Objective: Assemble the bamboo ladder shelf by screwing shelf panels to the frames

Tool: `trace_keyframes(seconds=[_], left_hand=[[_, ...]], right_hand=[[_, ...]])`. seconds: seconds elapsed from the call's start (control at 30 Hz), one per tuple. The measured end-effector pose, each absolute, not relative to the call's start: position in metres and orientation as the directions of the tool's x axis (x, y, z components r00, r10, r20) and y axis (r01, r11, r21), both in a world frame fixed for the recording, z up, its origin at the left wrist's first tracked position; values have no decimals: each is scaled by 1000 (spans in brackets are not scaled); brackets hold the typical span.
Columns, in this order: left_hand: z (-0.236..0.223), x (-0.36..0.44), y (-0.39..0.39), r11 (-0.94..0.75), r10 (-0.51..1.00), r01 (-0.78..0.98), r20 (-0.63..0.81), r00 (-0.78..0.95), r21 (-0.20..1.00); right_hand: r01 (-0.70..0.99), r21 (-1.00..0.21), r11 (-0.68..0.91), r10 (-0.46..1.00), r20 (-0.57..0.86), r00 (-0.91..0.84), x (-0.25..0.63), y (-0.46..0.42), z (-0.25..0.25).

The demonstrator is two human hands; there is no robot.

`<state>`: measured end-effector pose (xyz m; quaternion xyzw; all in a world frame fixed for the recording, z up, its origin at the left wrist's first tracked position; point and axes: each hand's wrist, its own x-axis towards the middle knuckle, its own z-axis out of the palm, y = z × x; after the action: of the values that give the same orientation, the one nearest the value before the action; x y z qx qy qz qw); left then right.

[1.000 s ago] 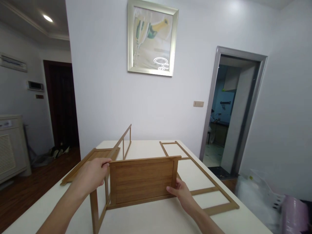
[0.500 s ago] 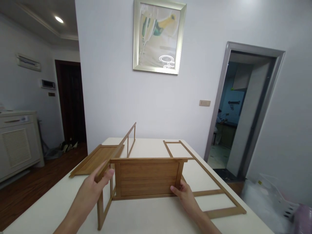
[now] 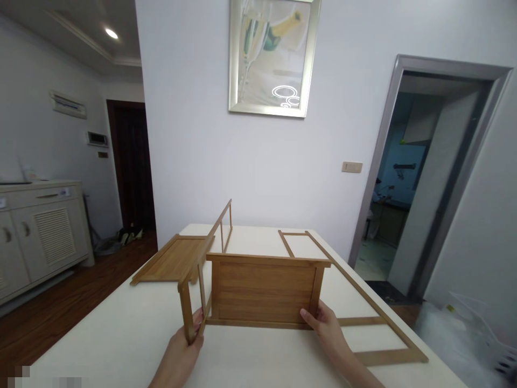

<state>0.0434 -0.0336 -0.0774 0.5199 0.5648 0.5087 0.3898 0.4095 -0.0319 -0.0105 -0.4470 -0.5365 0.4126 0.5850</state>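
Observation:
My left hand (image 3: 183,345) is closed around the lower near corner of an upright wooden side frame (image 3: 185,307), which stands on its long edge and runs away from me. Between my hands a brown wooden shelf panel (image 3: 264,291) stands on edge, its left end against the side frame. Whether the two are joined I cannot tell. My right hand (image 3: 325,326) grips the panel's lower right end, thumb on the near face and fingers behind. A second ladder-like wooden frame (image 3: 388,357) lies flat on the right, and another wooden panel (image 3: 172,261) lies flat on the left.
Everything rests on a white table (image 3: 109,334) that reaches the wall. A framed picture (image 3: 270,114) hangs above it. To the right are a doorway (image 3: 398,97) and clear plastic wrapping (image 3: 448,334) beside the table. A white cabinet (image 3: 56,231) stands at the far left.
My left hand has moved from the side frame's upper edge down to its lower near corner. My right hand still holds the panel. The whole view has shifted slightly.

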Motion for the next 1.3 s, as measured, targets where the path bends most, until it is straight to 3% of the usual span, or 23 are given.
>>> trace_keyframes(seconds=[0.33,0.97,1.3], left_hand=[[-59,64,-57,-18,986,201,51,-158,979],[-59,47,-59,19,988,85,-6,-155,996],[-53,51,-64,52,985,116,-32,-170,992]], right_hand=[[280,-932,228,903,311,298,418,-40,-18],[315,-929,194,873,310,376,430,-28,-51],[298,-944,145,890,256,378,423,-35,-39]])
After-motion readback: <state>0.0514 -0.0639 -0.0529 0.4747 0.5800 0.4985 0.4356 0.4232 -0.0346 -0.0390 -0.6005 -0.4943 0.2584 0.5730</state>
